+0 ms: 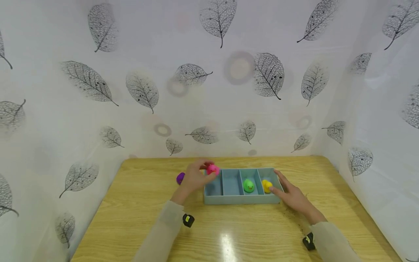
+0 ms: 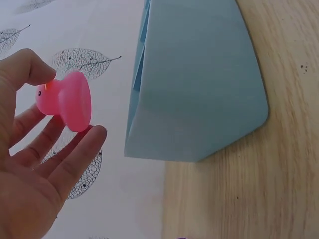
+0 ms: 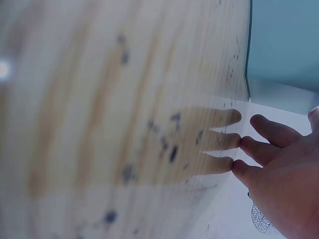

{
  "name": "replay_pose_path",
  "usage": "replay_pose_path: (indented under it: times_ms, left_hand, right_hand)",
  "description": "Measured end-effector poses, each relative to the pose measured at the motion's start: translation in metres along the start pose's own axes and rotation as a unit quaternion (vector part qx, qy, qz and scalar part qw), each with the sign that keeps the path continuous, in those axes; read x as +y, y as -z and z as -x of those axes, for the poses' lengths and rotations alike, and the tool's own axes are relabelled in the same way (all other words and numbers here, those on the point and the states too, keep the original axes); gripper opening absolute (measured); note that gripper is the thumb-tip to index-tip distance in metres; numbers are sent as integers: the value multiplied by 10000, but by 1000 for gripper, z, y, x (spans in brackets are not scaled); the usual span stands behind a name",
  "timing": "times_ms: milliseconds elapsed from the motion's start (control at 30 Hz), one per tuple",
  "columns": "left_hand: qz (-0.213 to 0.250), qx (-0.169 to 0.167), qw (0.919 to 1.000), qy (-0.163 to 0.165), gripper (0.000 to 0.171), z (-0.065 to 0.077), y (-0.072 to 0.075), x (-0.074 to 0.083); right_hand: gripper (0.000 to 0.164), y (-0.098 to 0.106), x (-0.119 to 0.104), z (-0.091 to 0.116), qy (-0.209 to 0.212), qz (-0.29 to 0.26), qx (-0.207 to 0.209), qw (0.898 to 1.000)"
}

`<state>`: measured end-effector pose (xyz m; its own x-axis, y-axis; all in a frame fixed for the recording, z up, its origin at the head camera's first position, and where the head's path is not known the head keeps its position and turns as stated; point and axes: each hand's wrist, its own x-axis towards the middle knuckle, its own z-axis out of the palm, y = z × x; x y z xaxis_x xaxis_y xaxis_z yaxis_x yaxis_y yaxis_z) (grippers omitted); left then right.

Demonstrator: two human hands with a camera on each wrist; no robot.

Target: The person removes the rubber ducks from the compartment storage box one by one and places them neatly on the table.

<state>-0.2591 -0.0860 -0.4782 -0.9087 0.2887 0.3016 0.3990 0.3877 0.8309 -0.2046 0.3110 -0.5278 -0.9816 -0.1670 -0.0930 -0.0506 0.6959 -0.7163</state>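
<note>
We have the pink duck (image 1: 212, 169) held up at the far left end of the blue box (image 1: 242, 199), pinched by left hand (image 1: 194, 178); right hand (image 1: 296, 198) spread at the right end (can't tell if thumb touches yellow duck (image 1: 265, 185)). Green duck (image 1: 248, 186) one compartment left, purple object (image 1: 180, 178) left of box on table (image 1: 147, 218)

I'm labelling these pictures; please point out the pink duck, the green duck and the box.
Pink duck (image 2: 74, 102): left wrist view, on its body.
Green duck (image 1: 248, 185): head view, on its front, by the beak.
Box (image 1: 242, 199): head view, on its front wall.
</note>
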Motion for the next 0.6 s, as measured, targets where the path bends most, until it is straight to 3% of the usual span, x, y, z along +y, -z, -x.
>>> replay_pose_path:
  times_ms: [600]
  left_hand:
    - [520,507,9967,360,40,17,29,-24]
  right_hand:
    - [82,-1,8,-3,72,39,19,10000]
